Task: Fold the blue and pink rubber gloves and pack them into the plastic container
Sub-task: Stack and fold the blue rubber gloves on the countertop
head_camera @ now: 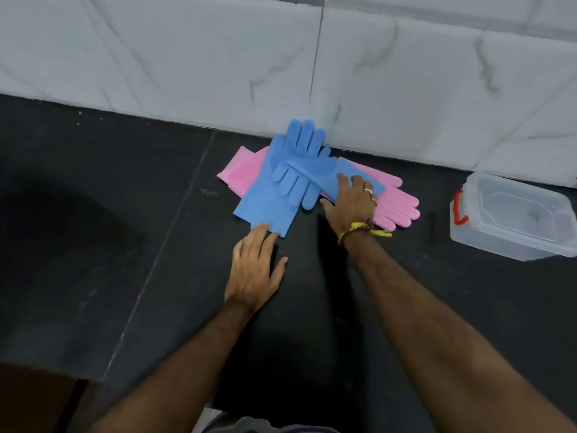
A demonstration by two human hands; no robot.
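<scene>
One clear plastic container [515, 217], lidless, well right of crossed gloves [281, 182].

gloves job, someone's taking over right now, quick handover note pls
Left hand: flat, fingertips on the cuff of the lower blue glove.
Right hand: pressing the cuff of the upper blue glove, which lies crossed over the lower one.
Pink gloves: flat underneath both blue ones, by the wall.
Plastic container: to the right on the counter, lid on, red clip.
Done: gloves piled, none folded or packed.
Left: fold all, open container, pack.
</scene>
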